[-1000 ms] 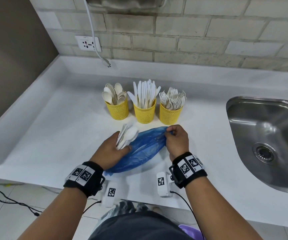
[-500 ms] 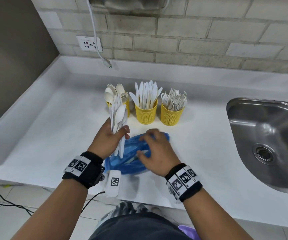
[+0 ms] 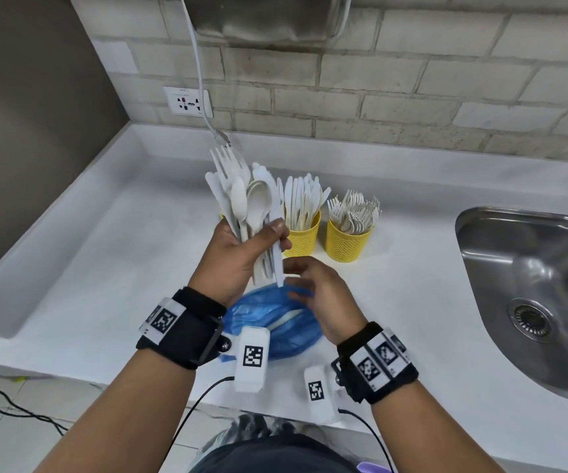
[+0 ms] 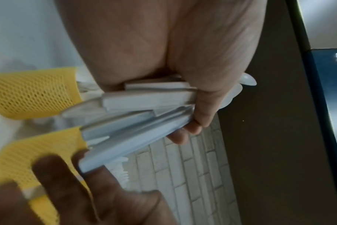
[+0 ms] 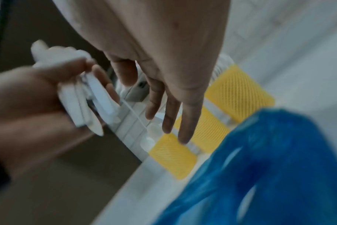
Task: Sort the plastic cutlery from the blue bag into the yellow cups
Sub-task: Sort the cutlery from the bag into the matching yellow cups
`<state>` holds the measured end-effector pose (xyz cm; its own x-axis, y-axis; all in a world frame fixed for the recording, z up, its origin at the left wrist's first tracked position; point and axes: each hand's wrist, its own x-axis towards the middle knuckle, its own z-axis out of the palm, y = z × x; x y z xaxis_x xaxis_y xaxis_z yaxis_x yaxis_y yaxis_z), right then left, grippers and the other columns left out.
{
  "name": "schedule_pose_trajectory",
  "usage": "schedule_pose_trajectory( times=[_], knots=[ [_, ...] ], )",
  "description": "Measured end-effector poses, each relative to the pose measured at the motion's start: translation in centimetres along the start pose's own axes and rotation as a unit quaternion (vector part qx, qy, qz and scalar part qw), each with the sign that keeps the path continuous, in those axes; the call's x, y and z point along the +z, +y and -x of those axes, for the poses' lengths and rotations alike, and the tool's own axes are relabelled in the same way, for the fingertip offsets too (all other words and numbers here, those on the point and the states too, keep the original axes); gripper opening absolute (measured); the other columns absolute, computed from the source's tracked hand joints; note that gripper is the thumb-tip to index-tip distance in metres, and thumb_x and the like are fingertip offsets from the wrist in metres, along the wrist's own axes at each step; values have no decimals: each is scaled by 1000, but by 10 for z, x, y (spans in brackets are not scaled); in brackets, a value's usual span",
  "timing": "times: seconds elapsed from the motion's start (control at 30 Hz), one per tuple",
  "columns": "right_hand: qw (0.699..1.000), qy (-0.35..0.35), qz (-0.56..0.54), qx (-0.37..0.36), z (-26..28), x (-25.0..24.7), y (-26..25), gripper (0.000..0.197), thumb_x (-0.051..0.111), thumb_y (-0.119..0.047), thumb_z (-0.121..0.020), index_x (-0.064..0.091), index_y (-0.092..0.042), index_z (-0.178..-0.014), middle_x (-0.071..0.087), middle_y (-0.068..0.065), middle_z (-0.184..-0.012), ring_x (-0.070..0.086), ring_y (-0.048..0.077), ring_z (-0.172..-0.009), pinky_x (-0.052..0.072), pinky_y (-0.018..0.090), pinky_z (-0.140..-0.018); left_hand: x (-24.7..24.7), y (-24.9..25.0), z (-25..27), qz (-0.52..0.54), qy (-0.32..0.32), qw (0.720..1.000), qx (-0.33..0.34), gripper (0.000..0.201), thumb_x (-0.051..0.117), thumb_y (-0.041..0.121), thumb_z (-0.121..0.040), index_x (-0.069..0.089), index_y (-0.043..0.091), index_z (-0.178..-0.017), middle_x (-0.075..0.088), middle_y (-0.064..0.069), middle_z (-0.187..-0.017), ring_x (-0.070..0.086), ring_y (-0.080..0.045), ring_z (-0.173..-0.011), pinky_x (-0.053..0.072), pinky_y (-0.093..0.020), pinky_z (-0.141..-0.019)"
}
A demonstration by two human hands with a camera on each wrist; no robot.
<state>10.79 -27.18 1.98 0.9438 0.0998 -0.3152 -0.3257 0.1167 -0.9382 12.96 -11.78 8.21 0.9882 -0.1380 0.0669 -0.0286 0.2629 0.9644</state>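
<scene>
My left hand (image 3: 241, 254) grips a bundle of white plastic cutlery (image 3: 248, 206) upright above the counter; forks, knives and spoons are mixed in it. My right hand (image 3: 320, 295) hovers open just below the bundle's handle ends and holds nothing. Under both hands the blue bag (image 3: 275, 326) lies crumpled on the counter with a white piece showing inside. The yellow cup of knives (image 3: 301, 238) and the yellow cup of forks (image 3: 347, 242) stand behind. The bundle hides the third cup. The left wrist view shows the handles (image 4: 144, 103) fanned in my grip.
A steel sink (image 3: 531, 285) is sunk into the white counter (image 3: 105, 268) at the right. A wall socket (image 3: 188, 102) and a hanging white cable (image 3: 200, 80) are on the brick wall behind. The counter has a raised rim at back and left.
My left hand has raised the cutlery bundle out of the bag and stood it upright. My right hand has let go of the bag and come up toward the handle ends.
</scene>
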Motion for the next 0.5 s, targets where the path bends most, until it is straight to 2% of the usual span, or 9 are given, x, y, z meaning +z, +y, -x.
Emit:
schedule_pose_trajectory(
  times=[0.07,0.13,0.2,0.3,0.33,0.4,0.5],
  knots=[
    [980,-41,-170,93,0,8,-11,39,40,-33,-103,65,-5,-112,68,18,-109,61,42,-108,54,45,-90,11,3,-1,25,-18,1000,1,5,68,11,-92,71,13,-96,68,-8,-86,65,-28,-83,52,-39,-82],
    [964,-82,-218,130,1,15,-18,52,39,-45,-107,64,-4,-126,68,25,-118,66,44,-107,54,52,-97,22,1,-1,1,-30,999,11,5,71,9,-91,73,12,-93,71,-7,-85,67,-25,-84,54,-38,-82],
    [948,-103,-272,127,3,18,-25,54,39,-50,-106,62,-11,-134,69,19,-128,69,35,-110,58,48,-94,29,-3,0,-39,-45,998,16,7,74,7,-90,73,8,-97,74,-9,-90,69,-22,-89,56,-37,-87],
    [924,-111,-349,110,2,18,-33,45,45,-44,-101,63,-16,-131,70,9,-131,71,24,-113,62,40,-86,31,-9,1,-52,-52,997,-2,24,75,1,-87,69,-3,-110,75,-13,-102,70,-19,-97,57,-34,-92],
    [922,-104,-355,112,1,17,-34,44,47,-42,-99,63,-16,-131,70,9,-131,71,23,-112,63,40,-84,30,-11,0,-57,-54,997,-4,24,75,-2,-86,70,-3,-109,75,-15,-103,71,-19,-98,57,-34,-92],
    [919,-82,-365,126,-3,19,-36,38,44,-35,-104,61,-16,-132,71,8,-128,73,21,-109,63,37,-79,28,-13,0,-70,-59,996,-8,21,75,-5,-85,73,3,-105,77,-14,-103,73,-20,-98,57,-32,-90],
    [906,-51,-402,121,-7,26,-36,33,37,-27,-109,64,-15,-124,77,3,-112,76,14,-97,62,30,-67,26,-13,-3,-57,-67,996,-17,28,75,-6,-85,72,7,-110,78,-10,-105,74,-22,-104,57,-31,-92]
  ],
)
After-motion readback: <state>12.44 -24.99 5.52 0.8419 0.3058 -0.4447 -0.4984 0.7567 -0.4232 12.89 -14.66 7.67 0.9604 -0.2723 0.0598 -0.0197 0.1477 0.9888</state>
